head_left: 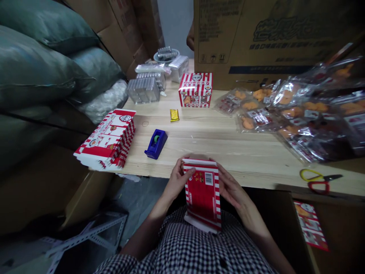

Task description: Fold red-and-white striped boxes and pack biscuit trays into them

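Between my hands, just off the table's front edge, is a red and white striped cardboard box [201,194] with a barcode facing up. My left hand [180,178] grips its left side, thumb lying across the printed face. Along the right side my right hand [230,186] holds it too, most of the fingers hidden behind the card. White flaps stick out at the near end. On the table ahead sit a blue tape dispenser [156,144] and a small yellow-gold packet [174,115]. A stack of flat striped cartons [107,139] lies left of the dispenser.
A folded-up striped box [195,90] stands at the back near clear plastic cases [144,90]. Bagged orange pieces [262,110] are heaped right; scissors [321,180] lie at the front edge. A large brown carton [228,49] blocks the back. Stuffed sacks [37,68] rise left.
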A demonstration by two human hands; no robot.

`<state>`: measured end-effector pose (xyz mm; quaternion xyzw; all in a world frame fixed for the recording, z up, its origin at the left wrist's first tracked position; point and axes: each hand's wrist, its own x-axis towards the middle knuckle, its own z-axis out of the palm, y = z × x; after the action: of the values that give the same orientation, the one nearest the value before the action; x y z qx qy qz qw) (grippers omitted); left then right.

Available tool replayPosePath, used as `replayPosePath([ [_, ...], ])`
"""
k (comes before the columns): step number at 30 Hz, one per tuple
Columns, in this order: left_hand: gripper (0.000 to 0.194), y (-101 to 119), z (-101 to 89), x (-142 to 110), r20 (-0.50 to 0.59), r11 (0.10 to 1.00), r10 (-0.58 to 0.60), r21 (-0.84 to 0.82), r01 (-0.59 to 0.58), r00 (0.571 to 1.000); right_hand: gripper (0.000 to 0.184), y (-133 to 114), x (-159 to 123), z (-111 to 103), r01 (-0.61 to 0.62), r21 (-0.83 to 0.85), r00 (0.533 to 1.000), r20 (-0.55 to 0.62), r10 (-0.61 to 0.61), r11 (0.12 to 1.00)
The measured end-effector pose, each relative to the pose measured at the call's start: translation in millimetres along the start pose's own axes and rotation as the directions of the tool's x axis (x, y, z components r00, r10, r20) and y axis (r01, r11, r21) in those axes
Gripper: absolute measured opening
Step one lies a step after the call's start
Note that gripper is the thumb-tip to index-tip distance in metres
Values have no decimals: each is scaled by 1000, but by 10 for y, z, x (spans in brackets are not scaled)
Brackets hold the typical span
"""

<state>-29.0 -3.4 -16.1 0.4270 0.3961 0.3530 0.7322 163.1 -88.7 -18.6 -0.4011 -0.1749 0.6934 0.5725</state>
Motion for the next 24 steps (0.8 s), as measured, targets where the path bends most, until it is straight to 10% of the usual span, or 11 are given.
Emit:
replayPosePath([
  [7, 66, -173, -147, -285, 210, 983, -144, 141, 116, 967, 39, 287, -288, -225, -214, 45, 977, 9, 214, 976],
  [24, 52, 197, -85, 59, 197, 997, -34, -59, 47, 980, 40, -119, -54, 18, 96, -190, 994, -28, -104, 977],
])
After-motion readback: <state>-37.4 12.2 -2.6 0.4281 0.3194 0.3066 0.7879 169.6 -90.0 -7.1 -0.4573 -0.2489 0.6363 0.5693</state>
